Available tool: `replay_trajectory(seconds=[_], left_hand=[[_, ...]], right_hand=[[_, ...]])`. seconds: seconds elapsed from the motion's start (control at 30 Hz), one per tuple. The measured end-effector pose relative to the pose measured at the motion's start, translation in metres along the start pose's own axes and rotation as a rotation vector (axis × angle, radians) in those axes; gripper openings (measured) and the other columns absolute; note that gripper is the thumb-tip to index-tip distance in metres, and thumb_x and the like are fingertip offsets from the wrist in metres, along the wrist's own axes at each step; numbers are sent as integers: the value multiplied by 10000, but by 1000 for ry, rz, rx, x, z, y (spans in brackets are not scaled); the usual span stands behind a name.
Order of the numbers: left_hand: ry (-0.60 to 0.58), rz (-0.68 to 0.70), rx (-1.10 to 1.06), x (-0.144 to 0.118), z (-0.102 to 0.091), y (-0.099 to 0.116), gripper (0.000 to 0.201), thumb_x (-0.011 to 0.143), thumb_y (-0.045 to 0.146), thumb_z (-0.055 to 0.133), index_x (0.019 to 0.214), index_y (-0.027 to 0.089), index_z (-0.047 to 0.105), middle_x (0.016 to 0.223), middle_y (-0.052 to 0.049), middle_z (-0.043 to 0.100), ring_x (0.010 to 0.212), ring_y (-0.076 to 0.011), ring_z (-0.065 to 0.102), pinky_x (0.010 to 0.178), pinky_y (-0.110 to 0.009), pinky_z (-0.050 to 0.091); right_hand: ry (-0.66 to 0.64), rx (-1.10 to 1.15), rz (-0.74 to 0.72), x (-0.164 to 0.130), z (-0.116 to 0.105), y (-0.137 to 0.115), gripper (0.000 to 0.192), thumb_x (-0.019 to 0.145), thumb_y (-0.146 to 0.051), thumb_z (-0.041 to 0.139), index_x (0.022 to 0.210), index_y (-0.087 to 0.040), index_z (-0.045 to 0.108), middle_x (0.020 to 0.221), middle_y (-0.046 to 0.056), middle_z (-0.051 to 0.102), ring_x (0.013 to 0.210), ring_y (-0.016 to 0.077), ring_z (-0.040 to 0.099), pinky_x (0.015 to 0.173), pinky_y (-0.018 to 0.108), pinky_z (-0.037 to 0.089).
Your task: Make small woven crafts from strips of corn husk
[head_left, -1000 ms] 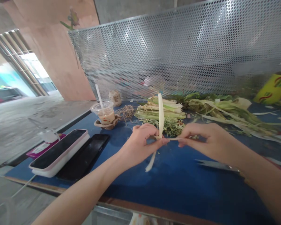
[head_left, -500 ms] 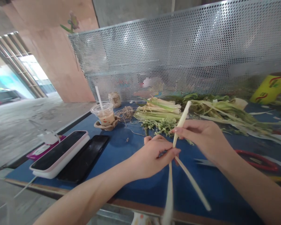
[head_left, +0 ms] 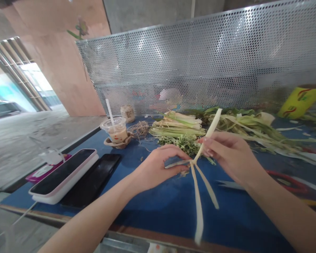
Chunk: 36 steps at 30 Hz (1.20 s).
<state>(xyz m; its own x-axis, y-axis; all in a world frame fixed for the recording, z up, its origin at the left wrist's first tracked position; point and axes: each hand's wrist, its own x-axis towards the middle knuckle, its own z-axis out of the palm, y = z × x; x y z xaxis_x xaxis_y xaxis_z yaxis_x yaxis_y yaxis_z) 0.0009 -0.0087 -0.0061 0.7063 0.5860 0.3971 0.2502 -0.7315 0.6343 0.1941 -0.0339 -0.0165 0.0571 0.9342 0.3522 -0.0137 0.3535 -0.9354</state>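
Observation:
Over the blue table top (head_left: 158, 203), both my hands hold pale leaf strips (head_left: 197, 189) that cross at one knot-like point. My left hand (head_left: 158, 165) pinches the crossing and a short strip end that points left. My right hand (head_left: 226, 154) grips the strip that rises up and to the right from the crossing. Two long strip ends hang down from the crossing toward the table's near edge.
Behind the hands lie a bundle of cut stalks (head_left: 177, 127), green sprigs (head_left: 183, 142) and loose leaves (head_left: 252, 126). A lidded drink cup with a straw (head_left: 115, 129), a twine coil (head_left: 139, 128), a white-cased device (head_left: 64, 174) and a black phone (head_left: 92, 181) are at the left. Red-handled scissors (head_left: 279, 179) lie at the right. A perforated metal screen (head_left: 200, 66) backs the table.
The strips went from a single crossing to several ends spreading from one point. My left hand rose slightly, and the hanging ends swung nearer together.

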Motion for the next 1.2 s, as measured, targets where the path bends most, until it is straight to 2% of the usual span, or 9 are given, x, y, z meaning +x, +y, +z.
replay_trajectory(seconds=[0.1,0.23,0.4,0.57,0.73,0.87,1.0,1.07,1.2], left_hand=[[52,-14,6,0,2,0,72,759,226,588,803,177,617,805,-14,624,785,-117,573,763,-239,442],[189,-38,61,-3,3,-4,18,737,186,603,751,182,594,748,8,604,709,-97,553,669,-218,433],[274,-161,4,-8,13,-10,314,705,178,619,930,214,402,634,71,562,554,-73,519,524,-188,396],[290,-120,3,-9,17,-7,350,707,216,638,909,218,352,606,82,522,539,-65,509,540,-178,411],[207,-201,25,-9,5,4,361,687,220,658,872,221,348,572,95,505,519,-65,486,512,-172,381],[106,-313,-110,-7,-4,6,403,629,295,706,883,213,404,528,95,503,476,-68,471,473,-168,370],[23,-412,-302,-3,0,4,262,743,385,573,900,178,531,489,60,506,412,-66,460,424,-170,371],[75,-386,-341,-1,5,4,233,778,383,523,812,158,573,474,47,499,387,-54,432,391,-156,343],[240,-334,-245,-1,10,6,238,770,343,545,660,138,591,459,35,504,393,-43,430,375,-139,307]], right_hand=[[-130,-96,20,-3,3,0,227,739,-394,597,820,-188,649,622,5,538,586,116,503,556,249,429],[-345,-283,102,-8,9,1,335,717,-390,618,1007,-223,598,842,36,616,755,164,579,624,263,474],[-297,-367,57,-14,17,3,265,735,-368,597,958,-234,643,872,35,657,738,181,607,615,282,482],[-241,-487,-2,-14,16,-2,151,741,-323,584,770,-205,673,730,26,672,673,174,616,604,264,479],[-258,-580,-8,-10,10,-1,180,727,-352,582,663,-190,625,603,10,612,542,129,551,494,229,420],[-306,-577,3,-10,13,2,155,736,-308,553,640,-188,577,557,-22,542,510,95,493,472,200,382],[-347,-588,26,-13,17,2,151,737,-316,554,657,-188,551,584,-22,534,551,103,496,509,205,390],[-364,-568,67,-13,18,1,192,743,-353,555,647,-187,543,579,-21,542,541,104,499,505,208,390],[-366,-516,127,-13,17,-3,242,769,-365,530,606,-188,552,535,-26,552,473,85,472,463,199,358]])
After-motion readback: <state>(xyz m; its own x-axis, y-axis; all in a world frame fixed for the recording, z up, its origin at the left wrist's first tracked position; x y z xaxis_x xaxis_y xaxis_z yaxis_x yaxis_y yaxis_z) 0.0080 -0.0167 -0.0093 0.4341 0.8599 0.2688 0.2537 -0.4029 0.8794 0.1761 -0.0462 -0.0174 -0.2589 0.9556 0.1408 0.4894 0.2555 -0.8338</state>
